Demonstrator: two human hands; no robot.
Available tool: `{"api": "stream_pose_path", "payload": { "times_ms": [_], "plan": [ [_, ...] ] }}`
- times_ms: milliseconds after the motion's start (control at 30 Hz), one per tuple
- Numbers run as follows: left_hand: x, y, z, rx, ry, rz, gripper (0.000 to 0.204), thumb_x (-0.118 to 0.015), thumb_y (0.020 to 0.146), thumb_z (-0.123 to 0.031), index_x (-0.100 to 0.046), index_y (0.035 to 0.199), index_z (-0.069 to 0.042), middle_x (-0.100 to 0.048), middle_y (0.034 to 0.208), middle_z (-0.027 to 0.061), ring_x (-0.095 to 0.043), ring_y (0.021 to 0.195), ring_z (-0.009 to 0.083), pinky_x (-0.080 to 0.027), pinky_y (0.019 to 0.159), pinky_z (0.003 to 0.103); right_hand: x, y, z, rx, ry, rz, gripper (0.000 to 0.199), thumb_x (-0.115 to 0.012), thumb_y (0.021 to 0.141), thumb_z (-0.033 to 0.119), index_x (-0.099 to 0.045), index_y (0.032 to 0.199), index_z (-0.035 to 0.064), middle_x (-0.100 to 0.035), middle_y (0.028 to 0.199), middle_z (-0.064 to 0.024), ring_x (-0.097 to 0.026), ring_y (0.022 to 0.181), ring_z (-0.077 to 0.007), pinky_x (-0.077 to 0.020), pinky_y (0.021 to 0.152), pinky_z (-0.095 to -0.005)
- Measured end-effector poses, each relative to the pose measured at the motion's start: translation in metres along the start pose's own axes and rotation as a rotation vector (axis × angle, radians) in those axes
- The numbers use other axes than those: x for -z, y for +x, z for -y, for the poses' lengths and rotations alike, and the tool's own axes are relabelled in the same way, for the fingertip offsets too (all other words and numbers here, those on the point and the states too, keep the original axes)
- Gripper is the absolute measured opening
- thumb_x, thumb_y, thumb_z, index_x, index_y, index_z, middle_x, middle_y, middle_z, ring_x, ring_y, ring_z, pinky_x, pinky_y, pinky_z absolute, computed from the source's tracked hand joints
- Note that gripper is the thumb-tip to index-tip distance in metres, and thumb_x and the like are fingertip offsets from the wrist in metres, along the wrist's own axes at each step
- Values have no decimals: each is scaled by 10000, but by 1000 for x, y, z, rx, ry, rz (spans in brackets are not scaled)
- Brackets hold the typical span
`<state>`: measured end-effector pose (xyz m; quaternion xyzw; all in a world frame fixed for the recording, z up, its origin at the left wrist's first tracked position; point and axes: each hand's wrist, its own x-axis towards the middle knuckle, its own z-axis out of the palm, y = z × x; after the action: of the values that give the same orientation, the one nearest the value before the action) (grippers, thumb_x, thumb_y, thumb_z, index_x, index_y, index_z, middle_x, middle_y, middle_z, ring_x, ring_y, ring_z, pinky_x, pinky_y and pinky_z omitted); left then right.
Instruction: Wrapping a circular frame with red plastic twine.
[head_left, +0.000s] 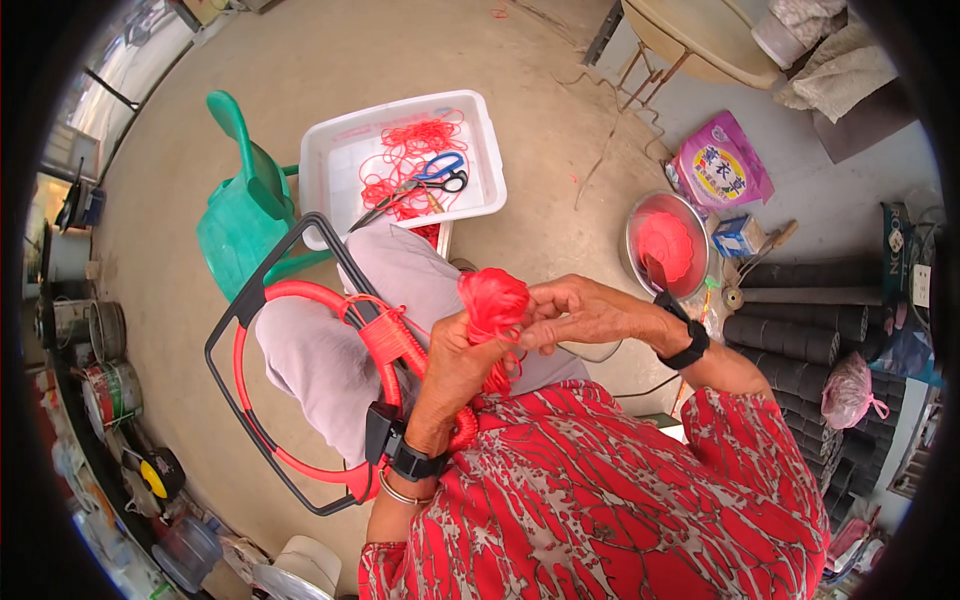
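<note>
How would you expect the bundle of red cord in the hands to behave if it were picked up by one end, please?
Probably floppy: the bundle of red cord is thin loose strands, drooping below the left hand. Likely light, and apt to tangle like the loose cord in the white tray.

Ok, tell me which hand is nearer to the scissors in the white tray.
Left. The left hand grips the red cord bundle almost straight below the scissors in the white tray; the right hand pinches the bundle from farther right.
</note>
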<state>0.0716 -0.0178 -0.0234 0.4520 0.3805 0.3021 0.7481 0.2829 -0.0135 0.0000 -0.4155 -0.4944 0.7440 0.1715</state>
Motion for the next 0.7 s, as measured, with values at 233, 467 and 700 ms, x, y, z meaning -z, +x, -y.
{"api": "stream_pose_path", "payload": {
  "times_ms": [233, 467, 700],
  "plan": [
    [2, 4, -11, 192, -371, -106, 67, -648, 863, -47, -615, 913, -17, -593, 665, 28, -573, 509, 111, -487, 472, 252, -17, -19, -20, 261, 34, -250, 180, -653, 908, 215, -635, 875, 39, -618, 807, -22, -574, 787, -98, -450, 706, -260],
    [-2, 6, -12, 214, -605, -63, 113, -645, 849, -9, -575, 937, -14, -534, 637, 22, -511, 485, 113, -452, 430, 261, -38, -12, -18, 835, -165, -566, 118, -618, 896, 102, -611, 840, -2, -628, 884, -108, -590, 920, -250, -451, 844, -395],
    [2, 3, -10, 206, -819, 40, 149, -668, 832, 6, -580, 951, 3, -504, 642, 13, -468, 486, 105, -426, 415, 260, -48, -10, -23, 566, 695, -520, 212, -491, 938, 160, -470, 749, 65, -463, 626, -28, -516, 706, -189, -423, 774, -366]
  ]
}}
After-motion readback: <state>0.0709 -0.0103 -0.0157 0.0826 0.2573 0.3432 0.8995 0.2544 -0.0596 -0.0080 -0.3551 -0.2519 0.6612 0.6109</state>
